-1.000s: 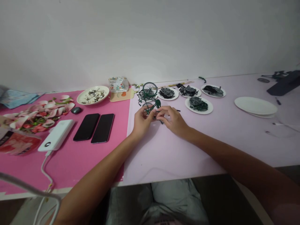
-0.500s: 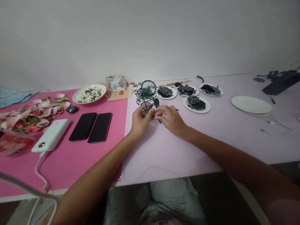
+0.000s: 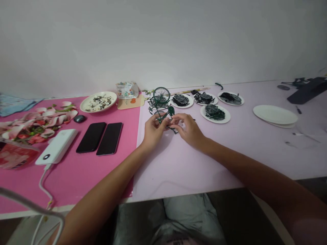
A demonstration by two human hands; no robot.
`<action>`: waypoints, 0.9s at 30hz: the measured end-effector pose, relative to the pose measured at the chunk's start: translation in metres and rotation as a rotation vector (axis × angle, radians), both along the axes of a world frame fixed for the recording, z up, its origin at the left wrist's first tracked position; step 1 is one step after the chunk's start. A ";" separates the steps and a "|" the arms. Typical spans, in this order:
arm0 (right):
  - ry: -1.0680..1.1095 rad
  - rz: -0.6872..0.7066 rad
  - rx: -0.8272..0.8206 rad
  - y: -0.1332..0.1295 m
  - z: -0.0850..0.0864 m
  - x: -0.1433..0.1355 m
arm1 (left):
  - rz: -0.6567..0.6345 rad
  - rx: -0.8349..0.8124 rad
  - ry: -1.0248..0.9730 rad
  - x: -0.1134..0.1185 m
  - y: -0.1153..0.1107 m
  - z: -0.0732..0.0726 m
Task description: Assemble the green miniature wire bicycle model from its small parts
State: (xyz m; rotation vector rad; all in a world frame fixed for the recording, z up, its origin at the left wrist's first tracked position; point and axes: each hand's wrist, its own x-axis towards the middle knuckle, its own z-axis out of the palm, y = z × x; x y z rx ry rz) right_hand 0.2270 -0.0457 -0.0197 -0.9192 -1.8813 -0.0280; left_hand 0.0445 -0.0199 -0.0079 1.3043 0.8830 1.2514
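Observation:
My left hand (image 3: 154, 132) grips a small green model bicycle (image 3: 171, 110) by its frame, fingers wrapped round it. One spoked wheel points up above the hands, over the plates behind. On the right side, my right hand (image 3: 187, 131) is closed with thumb and fingertips pinching at the bicycle's lower part. Exactly which part lies between those fingertips is hidden. A thin green piece (image 3: 174, 130) sticks out below the fingers. Behind the hands, a plate of black and grey bicycle parts (image 3: 180, 99) stands among similar plates.
Left, on the pink mat, lie two phones (image 3: 109, 139), a white power bank (image 3: 56, 146), a mouse (image 3: 79, 118), a bowl (image 3: 98, 102) and scattered petals (image 3: 51, 121). At right are stacked white plates (image 3: 275, 114), a dark block (image 3: 308, 91) and a small dark tool (image 3: 298, 109).
My right hand's fingers have shifted slightly at the bicycle, showing more of the thin green piece beneath. My left hand keeps its hold; the view has moved a little.

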 end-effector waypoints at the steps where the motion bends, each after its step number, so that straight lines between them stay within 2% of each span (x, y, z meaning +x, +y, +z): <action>1: 0.019 0.010 0.008 0.001 -0.001 0.000 | -0.011 -0.005 -0.006 0.000 0.000 0.001; 10: 0.141 0.050 0.043 0.003 -0.004 0.000 | -0.106 -0.105 -0.067 -0.003 -0.001 0.006; 16: 0.196 0.037 0.045 0.001 -0.001 -0.001 | -0.182 -0.146 -0.104 -0.005 0.004 0.002; 21: 0.228 -0.003 -0.044 0.001 0.000 -0.001 | -0.196 -0.157 -0.126 -0.007 0.006 -0.001; 27: 0.333 0.077 -0.131 0.003 -0.002 -0.003 | -0.195 -0.196 -0.145 -0.008 0.006 0.001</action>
